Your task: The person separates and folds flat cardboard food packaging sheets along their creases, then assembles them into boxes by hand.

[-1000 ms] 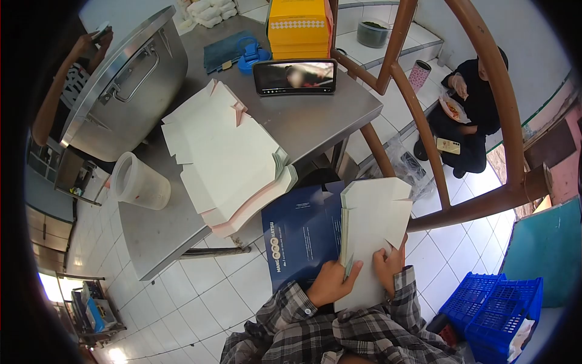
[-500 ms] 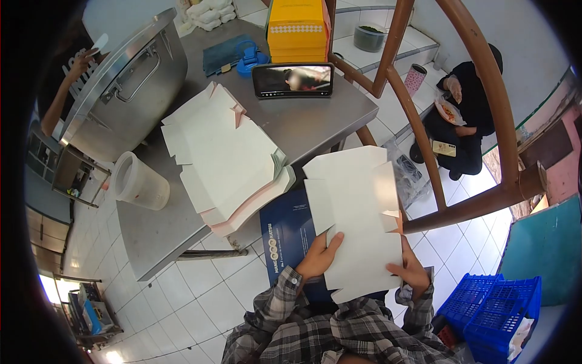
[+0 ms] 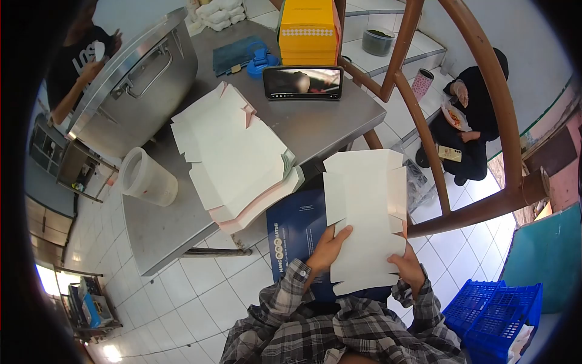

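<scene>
A white die-cut cardboard sheet (image 3: 367, 212) lies face up in front of my body, its side flaps spread. My left hand (image 3: 328, 249) grips its left edge, thumb on top. At the right edge my right hand (image 3: 408, 265) holds it the same way, fingers underneath. Beneath it is a dark blue printed sheet (image 3: 297, 224) with white lettering. A stack of similar white cardboard sheets (image 3: 236, 158), some with pink and green edges, rests on the metal table (image 3: 157, 236) to the left.
On the table are a large metal pot (image 3: 139, 85), a plastic tub (image 3: 148, 179), a phone (image 3: 303, 83) and yellow boxes (image 3: 308, 30). A brown chair frame (image 3: 473, 219) stands right, near blue crates (image 3: 497, 315). One person (image 3: 479, 115) sits beyond; another (image 3: 76, 67) stands behind the pot.
The cardboard, earlier folded narrow in my hands, has opened flat and wide. My hands have moved apart to its two edges. The person behind the pot has moved further into view.
</scene>
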A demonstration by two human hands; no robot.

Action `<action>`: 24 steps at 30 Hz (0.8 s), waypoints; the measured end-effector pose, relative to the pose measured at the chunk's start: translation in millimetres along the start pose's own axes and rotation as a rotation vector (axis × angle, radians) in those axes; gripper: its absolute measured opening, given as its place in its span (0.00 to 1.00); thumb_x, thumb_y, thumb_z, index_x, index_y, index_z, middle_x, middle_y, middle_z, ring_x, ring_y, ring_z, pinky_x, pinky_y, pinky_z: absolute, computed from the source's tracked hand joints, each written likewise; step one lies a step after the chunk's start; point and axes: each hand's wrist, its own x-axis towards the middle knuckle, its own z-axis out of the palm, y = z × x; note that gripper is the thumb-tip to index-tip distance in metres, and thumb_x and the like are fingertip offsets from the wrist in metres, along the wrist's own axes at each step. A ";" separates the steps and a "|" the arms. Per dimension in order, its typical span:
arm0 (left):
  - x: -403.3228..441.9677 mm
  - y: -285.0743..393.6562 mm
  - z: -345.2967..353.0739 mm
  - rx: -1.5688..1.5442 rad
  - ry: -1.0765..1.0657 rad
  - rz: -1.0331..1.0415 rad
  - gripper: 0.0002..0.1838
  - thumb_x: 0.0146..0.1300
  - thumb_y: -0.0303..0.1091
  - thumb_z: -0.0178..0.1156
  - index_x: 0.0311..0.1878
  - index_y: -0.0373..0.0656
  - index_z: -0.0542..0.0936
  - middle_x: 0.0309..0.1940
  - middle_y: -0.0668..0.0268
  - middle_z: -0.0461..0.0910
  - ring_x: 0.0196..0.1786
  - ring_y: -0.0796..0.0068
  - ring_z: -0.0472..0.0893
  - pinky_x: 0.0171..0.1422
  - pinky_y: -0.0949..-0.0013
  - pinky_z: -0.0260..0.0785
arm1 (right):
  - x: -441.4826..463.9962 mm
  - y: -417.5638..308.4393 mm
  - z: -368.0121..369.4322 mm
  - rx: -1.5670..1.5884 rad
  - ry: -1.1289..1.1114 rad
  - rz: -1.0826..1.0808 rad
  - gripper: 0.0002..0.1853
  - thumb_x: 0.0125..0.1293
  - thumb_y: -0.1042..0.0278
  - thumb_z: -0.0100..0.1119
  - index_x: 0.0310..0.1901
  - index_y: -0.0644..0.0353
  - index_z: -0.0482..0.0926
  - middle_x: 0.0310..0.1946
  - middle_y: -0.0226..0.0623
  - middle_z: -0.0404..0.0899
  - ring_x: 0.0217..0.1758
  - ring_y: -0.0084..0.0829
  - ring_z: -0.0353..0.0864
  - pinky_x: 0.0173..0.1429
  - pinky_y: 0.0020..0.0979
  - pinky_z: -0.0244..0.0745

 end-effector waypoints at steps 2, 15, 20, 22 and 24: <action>0.1 -2.7 4.2 0.023 0.034 0.061 0.23 0.74 0.43 0.50 0.60 0.32 0.72 0.50 0.55 0.80 0.51 0.67 0.79 0.59 0.65 0.69 | 7.0 -5.0 5.4 -0.133 0.047 -0.081 0.28 0.52 0.83 0.47 0.59 0.67 0.67 0.45 0.38 0.75 0.47 0.26 0.76 0.51 0.27 0.73; -47.6 15.8 52.1 0.350 0.187 0.274 0.25 0.74 0.43 0.47 0.66 0.37 0.65 0.46 0.41 0.80 0.46 0.43 0.83 0.52 0.58 0.74 | 2.2 -20.1 68.6 -0.603 0.500 -0.111 0.22 0.62 0.76 0.40 0.59 0.59 0.63 0.36 0.62 0.79 0.38 0.56 0.82 0.48 0.44 0.76; -35.2 16.1 34.2 0.065 0.090 0.087 0.27 0.72 0.43 0.55 0.66 0.35 0.66 0.49 0.52 0.81 0.50 0.60 0.82 0.55 0.64 0.74 | 14.4 0.1 50.5 -0.545 0.448 -0.190 0.23 0.58 0.78 0.40 0.57 0.65 0.66 0.39 0.55 0.79 0.42 0.47 0.81 0.52 0.38 0.75; -35.0 18.0 24.7 -0.101 -0.002 0.024 0.27 0.71 0.43 0.57 0.65 0.34 0.67 0.49 0.57 0.80 0.51 0.67 0.80 0.54 0.67 0.73 | 19.0 3.3 36.0 -0.332 0.377 -0.227 0.23 0.55 0.80 0.39 0.55 0.68 0.68 0.44 0.49 0.77 0.46 0.40 0.79 0.54 0.34 0.73; -36.3 20.6 15.0 -0.176 -0.095 0.012 0.27 0.70 0.43 0.59 0.63 0.33 0.69 0.49 0.60 0.80 0.51 0.73 0.78 0.54 0.70 0.73 | 20.9 7.4 33.6 -0.275 0.406 -0.314 0.25 0.52 0.80 0.39 0.54 0.70 0.69 0.48 0.45 0.75 0.50 0.36 0.76 0.55 0.31 0.71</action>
